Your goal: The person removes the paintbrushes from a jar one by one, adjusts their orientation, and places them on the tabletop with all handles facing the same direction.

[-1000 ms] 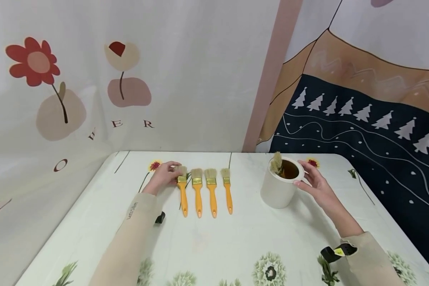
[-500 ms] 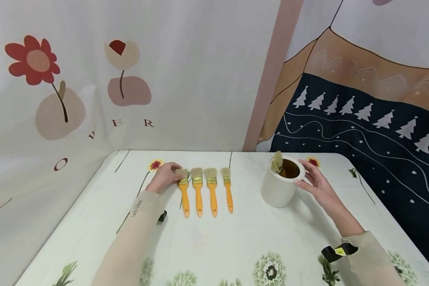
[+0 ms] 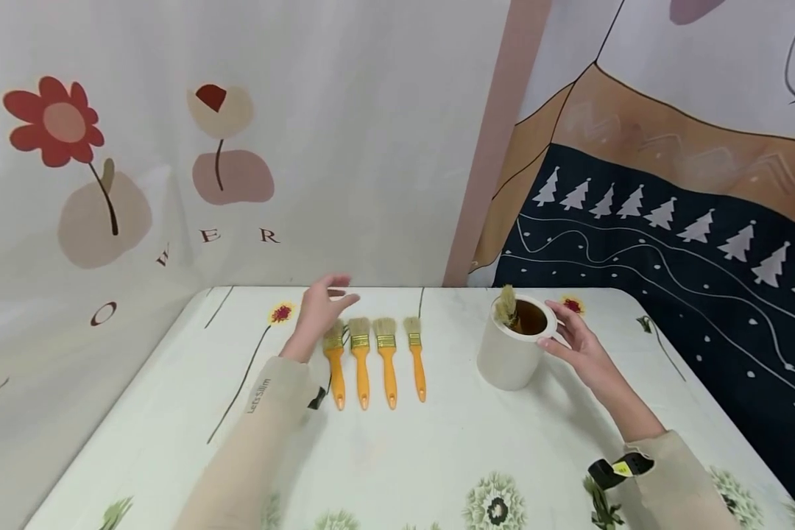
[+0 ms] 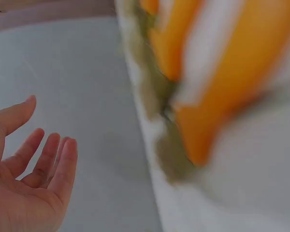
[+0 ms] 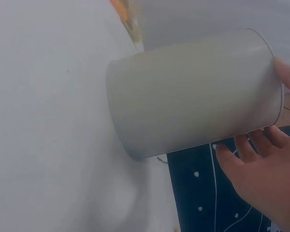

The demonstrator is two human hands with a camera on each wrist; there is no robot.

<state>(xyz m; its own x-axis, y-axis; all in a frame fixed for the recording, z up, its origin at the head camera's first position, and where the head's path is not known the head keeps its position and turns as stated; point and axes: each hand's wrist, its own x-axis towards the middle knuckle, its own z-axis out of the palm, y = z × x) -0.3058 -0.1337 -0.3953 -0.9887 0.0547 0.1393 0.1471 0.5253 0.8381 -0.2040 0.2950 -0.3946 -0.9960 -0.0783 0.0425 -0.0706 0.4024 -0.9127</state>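
Several paintbrushes with orange handles lie side by side on the table, bristles away from me; the leftmost paintbrush (image 3: 337, 377) has its bristles partly behind my left hand (image 3: 319, 313). That hand hovers past the bristle ends, fingers loosely bent, with nothing held. In the left wrist view the palm and fingers (image 4: 63, 169) show bare beside blurred orange handles (image 4: 217, 92). My right hand (image 3: 579, 350) holds the rim of an upright white cylindrical container (image 3: 506, 361), thumb and fingers spread around it. Beige bristles (image 3: 506, 305) stick out of its brown inside.
A white flower-print cloth (image 3: 397, 456) covers the table. Behind it hangs a pale printed curtain (image 3: 371, 184), and at the right a dark cloth with tree prints (image 3: 669, 258). The smallest paintbrush (image 3: 416, 364) lies rightmost in the row.
My left hand has let go of the leftmost paintbrush and risen up and to the right. The right hand stays at the container. The camera view has shifted slightly.
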